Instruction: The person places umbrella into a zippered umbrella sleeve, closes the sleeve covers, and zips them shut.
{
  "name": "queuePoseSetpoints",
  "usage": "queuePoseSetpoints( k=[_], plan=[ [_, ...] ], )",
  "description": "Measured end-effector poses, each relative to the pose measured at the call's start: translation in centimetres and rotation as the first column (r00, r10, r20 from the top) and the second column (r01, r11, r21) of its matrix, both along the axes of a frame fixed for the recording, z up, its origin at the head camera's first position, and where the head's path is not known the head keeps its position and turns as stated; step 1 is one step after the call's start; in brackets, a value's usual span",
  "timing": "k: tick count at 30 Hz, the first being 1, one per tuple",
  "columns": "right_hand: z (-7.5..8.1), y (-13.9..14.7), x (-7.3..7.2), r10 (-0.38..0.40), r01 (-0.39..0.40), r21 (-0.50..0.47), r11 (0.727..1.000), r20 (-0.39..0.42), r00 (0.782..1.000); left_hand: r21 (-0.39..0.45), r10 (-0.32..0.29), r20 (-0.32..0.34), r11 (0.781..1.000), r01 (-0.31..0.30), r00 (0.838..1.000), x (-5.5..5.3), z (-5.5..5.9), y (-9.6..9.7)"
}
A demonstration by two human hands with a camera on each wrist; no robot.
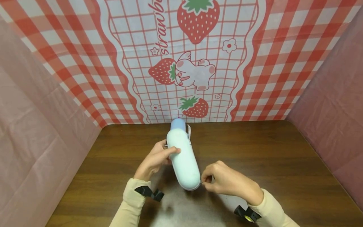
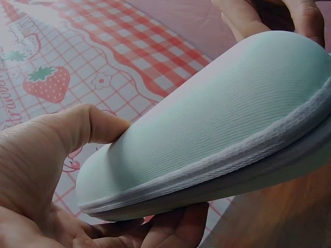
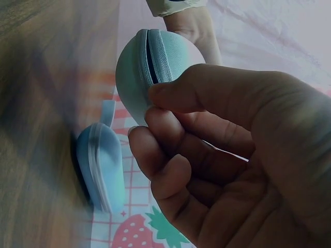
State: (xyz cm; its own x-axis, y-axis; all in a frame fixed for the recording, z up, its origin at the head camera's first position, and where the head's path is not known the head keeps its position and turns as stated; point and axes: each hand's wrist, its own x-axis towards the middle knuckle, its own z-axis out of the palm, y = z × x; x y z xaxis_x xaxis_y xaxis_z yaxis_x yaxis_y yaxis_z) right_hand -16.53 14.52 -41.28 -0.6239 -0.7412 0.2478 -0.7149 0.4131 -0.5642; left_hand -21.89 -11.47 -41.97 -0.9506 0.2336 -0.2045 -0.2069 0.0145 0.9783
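Observation:
A long mint-green zippered hard case (image 1: 185, 165) is held tilted above the table. My left hand (image 1: 156, 157) grips its far part, with the thumb on top and the fingers underneath. At the near end, my right hand (image 1: 231, 180) pinches the zipper pull between thumb and index finger; the pull itself is mostly hidden. In the right wrist view, the zipper seam (image 3: 150, 57) shows a narrow dark gap beside the thumb. Along the case's side in the left wrist view runs a grey zipper band (image 2: 222, 164). The inside cannot be seen.
A blue zippered case (image 1: 178, 124) with a strap stands on the wooden table (image 1: 249, 151) near the back, partly hidden by the green case. A strawberry-patterned cloth (image 1: 136, 56) hangs behind. Pink cloth (image 1: 34, 135) closes off both sides.

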Motion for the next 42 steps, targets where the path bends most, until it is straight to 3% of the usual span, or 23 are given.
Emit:
queuePoseSetpoints(
  k=[12, 35, 42],
  plan=[
    [0.13, -0.09, -0.01, 0.015, -0.015, 0.001, 1.000, -0.010, 1.000, 0.007, 0.072, -0.017, 0.997, -0.072, 0.997, 0.01, -0.02, 0.21],
    [-0.51, -0.85, 0.55, 0.048, -0.048, 0.014, 0.999, -0.029, 0.998, 0.026, 0.098, -0.026, 0.995, -0.097, 0.995, -0.20, -0.27, 0.58],
    [-0.13, -0.41, 0.34, -0.007, 0.007, 0.003, 1.000, -0.003, 1.000, 0.014, 0.111, -0.034, 0.994, -0.110, 0.993, -0.10, -0.01, 0.40]
  ],
)
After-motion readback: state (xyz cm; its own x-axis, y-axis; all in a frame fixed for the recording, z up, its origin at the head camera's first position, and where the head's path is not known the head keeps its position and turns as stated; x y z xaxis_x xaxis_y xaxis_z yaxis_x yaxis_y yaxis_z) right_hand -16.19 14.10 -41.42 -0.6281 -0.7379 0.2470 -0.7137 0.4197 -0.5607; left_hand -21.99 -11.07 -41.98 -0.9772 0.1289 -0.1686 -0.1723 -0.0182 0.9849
